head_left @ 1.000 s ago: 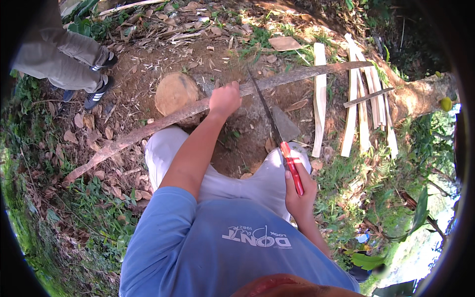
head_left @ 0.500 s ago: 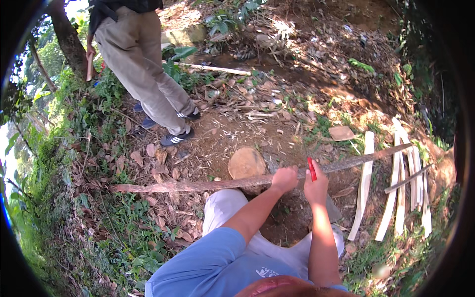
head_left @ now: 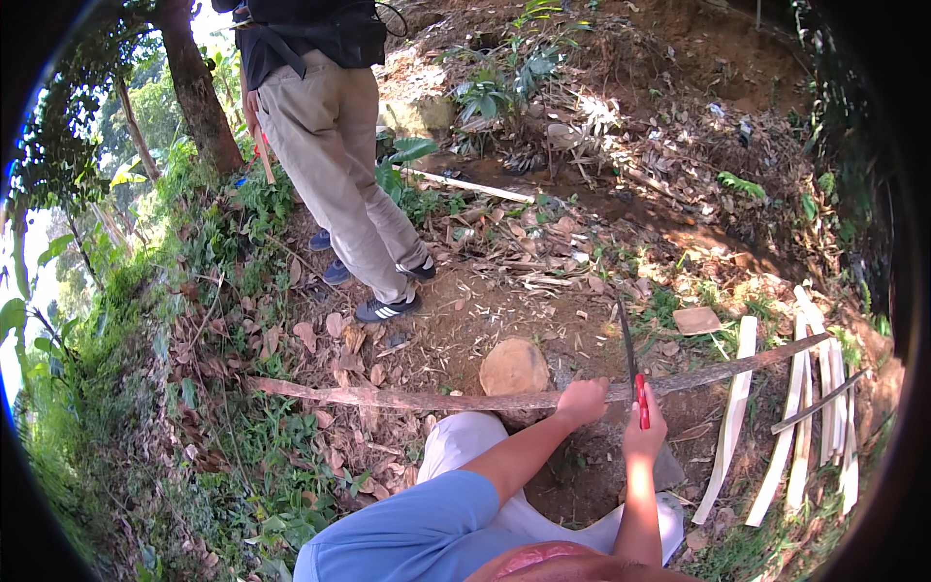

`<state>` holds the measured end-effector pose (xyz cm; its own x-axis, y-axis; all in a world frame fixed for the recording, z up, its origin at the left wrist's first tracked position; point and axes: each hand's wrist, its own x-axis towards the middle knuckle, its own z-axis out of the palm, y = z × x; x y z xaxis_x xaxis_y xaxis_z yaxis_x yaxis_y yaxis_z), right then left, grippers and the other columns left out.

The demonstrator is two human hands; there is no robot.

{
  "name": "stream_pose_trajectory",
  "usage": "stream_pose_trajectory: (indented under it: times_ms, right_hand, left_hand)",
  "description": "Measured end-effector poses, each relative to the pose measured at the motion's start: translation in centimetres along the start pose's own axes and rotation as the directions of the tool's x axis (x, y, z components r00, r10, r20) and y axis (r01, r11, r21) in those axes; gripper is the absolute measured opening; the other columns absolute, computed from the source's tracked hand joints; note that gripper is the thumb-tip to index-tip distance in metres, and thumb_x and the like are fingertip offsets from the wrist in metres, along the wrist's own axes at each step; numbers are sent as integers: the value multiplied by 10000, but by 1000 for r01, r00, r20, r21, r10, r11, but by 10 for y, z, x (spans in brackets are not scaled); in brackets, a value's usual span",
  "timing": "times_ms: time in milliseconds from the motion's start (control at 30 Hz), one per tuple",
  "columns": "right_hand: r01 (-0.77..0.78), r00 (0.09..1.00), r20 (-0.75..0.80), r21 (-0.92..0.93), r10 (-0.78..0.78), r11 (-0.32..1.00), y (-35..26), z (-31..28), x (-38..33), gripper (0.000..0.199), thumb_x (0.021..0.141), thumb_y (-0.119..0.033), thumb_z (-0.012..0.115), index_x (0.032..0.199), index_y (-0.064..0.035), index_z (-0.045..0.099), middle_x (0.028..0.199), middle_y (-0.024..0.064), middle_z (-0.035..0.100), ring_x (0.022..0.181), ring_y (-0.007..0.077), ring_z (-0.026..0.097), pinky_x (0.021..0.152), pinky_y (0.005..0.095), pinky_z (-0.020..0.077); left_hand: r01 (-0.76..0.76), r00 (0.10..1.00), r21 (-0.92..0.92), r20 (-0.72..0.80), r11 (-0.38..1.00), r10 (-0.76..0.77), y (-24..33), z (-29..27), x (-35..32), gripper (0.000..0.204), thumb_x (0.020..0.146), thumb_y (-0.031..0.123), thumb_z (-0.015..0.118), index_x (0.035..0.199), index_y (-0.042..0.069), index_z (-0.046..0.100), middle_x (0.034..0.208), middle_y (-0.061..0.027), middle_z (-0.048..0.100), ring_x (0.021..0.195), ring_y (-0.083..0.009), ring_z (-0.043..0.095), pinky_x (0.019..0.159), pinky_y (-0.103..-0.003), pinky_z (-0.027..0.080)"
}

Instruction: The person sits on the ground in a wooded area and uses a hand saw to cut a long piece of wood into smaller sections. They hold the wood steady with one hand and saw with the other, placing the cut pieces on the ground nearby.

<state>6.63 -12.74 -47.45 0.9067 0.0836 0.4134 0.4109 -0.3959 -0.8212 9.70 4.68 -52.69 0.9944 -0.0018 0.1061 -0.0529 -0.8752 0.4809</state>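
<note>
My left hand (head_left: 582, 400) grips a long brown strip of wood (head_left: 388, 398) that lies across in front of me, from the leafy ground on the left to the pale slats on the right. My right hand (head_left: 644, 434) holds a knife with a red handle (head_left: 641, 401). Its dark blade (head_left: 626, 341) points up and away, close against the strip right beside my left hand. A round cut stump (head_left: 513, 367) sits just behind the strip. My pale trousers and blue sleeve fill the lower middle.
Another person in tan trousers and dark shoes (head_left: 335, 184) stands at the upper left beside a tree trunk (head_left: 199, 92). Several pale split slats (head_left: 810, 427) lie on the right. Dry leaves, dirt and green plants cover the slope; a pale stick (head_left: 465, 184) lies farther back.
The view has swung up and left, bringing the standing person fully in. My right hand rose from my lap and brought the knife up to the strip beside my left hand.
</note>
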Motion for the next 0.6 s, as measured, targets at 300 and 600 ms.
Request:
stream_pose_trajectory:
  times_ms: [300, 600]
  right_hand:
    - [36, 999, -29, 6, -35, 999, -5, 3, -14, 458, 1016, -54, 610, 1467, 27, 615, 1412, 261, 685, 1321, 349, 677, 1103, 401, 500]
    - [26, 1000, -17, 88, -25, 996, 7, 3, -35, 474, 1053, -84, 582, 1512, 37, 572, 1459, 232, 664, 1346, 281, 647, 1145, 379, 464]
  left_hand:
    - [6, 1000, 33, -1, 999, -6, 0, 1, -1, 385, 874, 300, 785, 1089, 15, 641, 994, -218, 782, 929, -393, 778, 849, -497, 623]
    - [13, 1000, 74, 1, 997, -13, -3, 3, -3, 426, 872, 318, 812, 1106, 20, 616, 994, -205, 781, 927, -382, 782, 838, -489, 625]
